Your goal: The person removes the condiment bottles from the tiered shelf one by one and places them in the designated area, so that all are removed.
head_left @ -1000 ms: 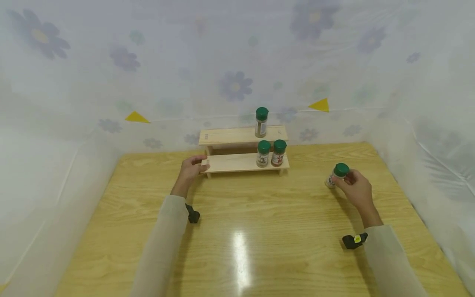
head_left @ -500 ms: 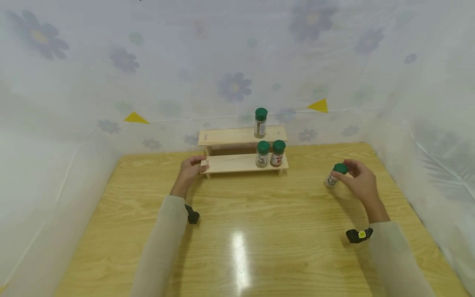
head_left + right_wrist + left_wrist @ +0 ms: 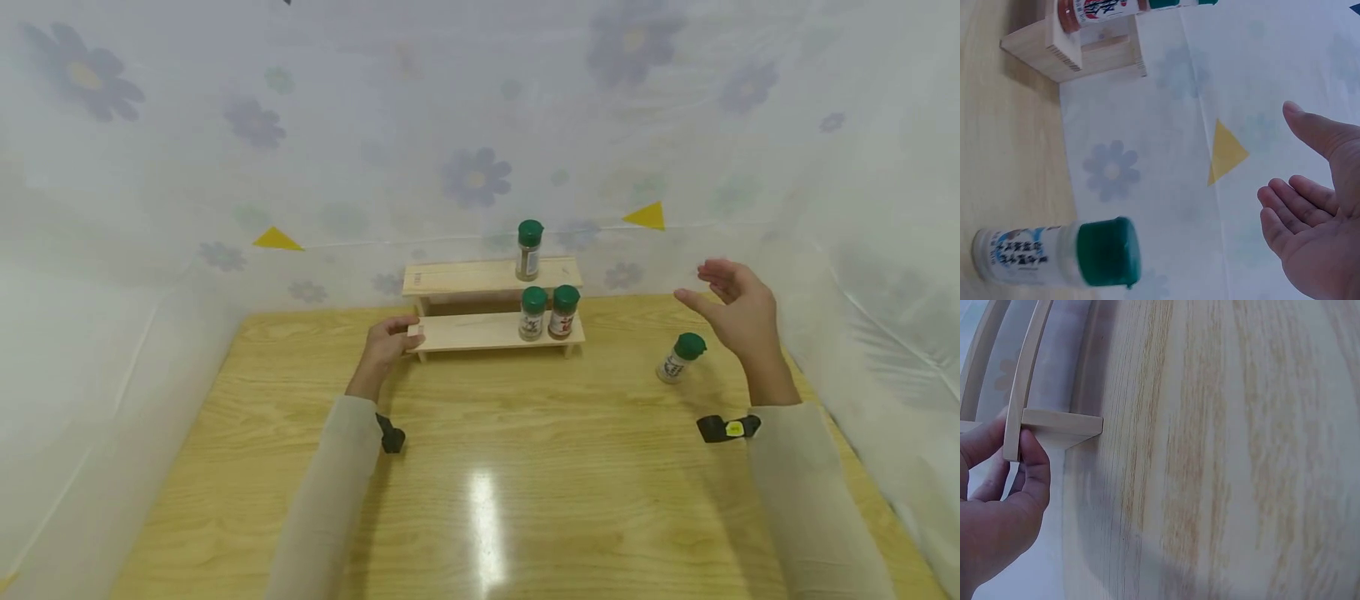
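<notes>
My left hand (image 3: 385,346) pinches the left end of the lower board of a two-tier wooden rack (image 3: 465,332); in the left wrist view the thumb and fingers hold the board's end (image 3: 1015,419). Over the table on the right, my right hand (image 3: 742,317) is raised with fingers spread and nothing in it. Below and left of it a green-capped spice jar (image 3: 672,367) stands upright on the table, its label facing out in the right wrist view. Two more spice jars, one pale (image 3: 531,323) and one reddish (image 3: 561,323), stand at the lower tier's right end.
On the upper tier, toward the right, stands another green-capped jar (image 3: 528,260). The rack is at the back of the wood-grain table (image 3: 570,467), against a flowered white curtain (image 3: 360,150). Yellow triangles (image 3: 647,216) mark the curtain.
My right hand has let go of the spice jar and risen up and away from it, its fingers opening. The jar stays standing on the table. My left hand keeps its hold on the rack.
</notes>
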`<action>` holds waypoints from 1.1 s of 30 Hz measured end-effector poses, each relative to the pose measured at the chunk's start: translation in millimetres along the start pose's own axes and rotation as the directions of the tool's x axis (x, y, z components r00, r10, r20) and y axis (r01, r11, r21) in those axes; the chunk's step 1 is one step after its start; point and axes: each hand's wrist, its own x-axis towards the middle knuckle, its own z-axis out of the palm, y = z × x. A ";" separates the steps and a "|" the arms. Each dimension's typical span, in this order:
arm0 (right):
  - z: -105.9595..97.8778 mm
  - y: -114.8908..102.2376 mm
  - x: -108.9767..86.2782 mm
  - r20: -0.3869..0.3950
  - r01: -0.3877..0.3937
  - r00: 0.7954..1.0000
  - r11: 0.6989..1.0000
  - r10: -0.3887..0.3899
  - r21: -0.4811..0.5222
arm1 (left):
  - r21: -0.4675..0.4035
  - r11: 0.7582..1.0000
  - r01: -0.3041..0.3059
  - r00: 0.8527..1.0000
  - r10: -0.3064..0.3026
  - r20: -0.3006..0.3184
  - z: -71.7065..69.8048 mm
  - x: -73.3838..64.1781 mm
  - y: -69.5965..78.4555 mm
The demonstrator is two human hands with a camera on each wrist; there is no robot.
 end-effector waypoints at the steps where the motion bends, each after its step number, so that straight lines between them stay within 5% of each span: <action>1: 0.4 -6.0 4.1 -0.003 0.007 1.000 1.000 -0.007 0.007 | -0.001 1.000 0.001 1.000 -0.001 0.001 0.1 0.2 0.3; 16: 50.8 -80.1 53.6 0.037 0.122 0.990 0.970 -0.133 0.209 | -0.011 1.000 -0.016 1.000 0.016 -0.001 -1.1 2.2 -0.1; 33: 116.8 -87.2 77.4 0.183 0.098 0.973 0.972 -0.139 0.214 | -0.019 1.000 -0.022 1.000 0.022 -0.003 8.6 0.2 -0.8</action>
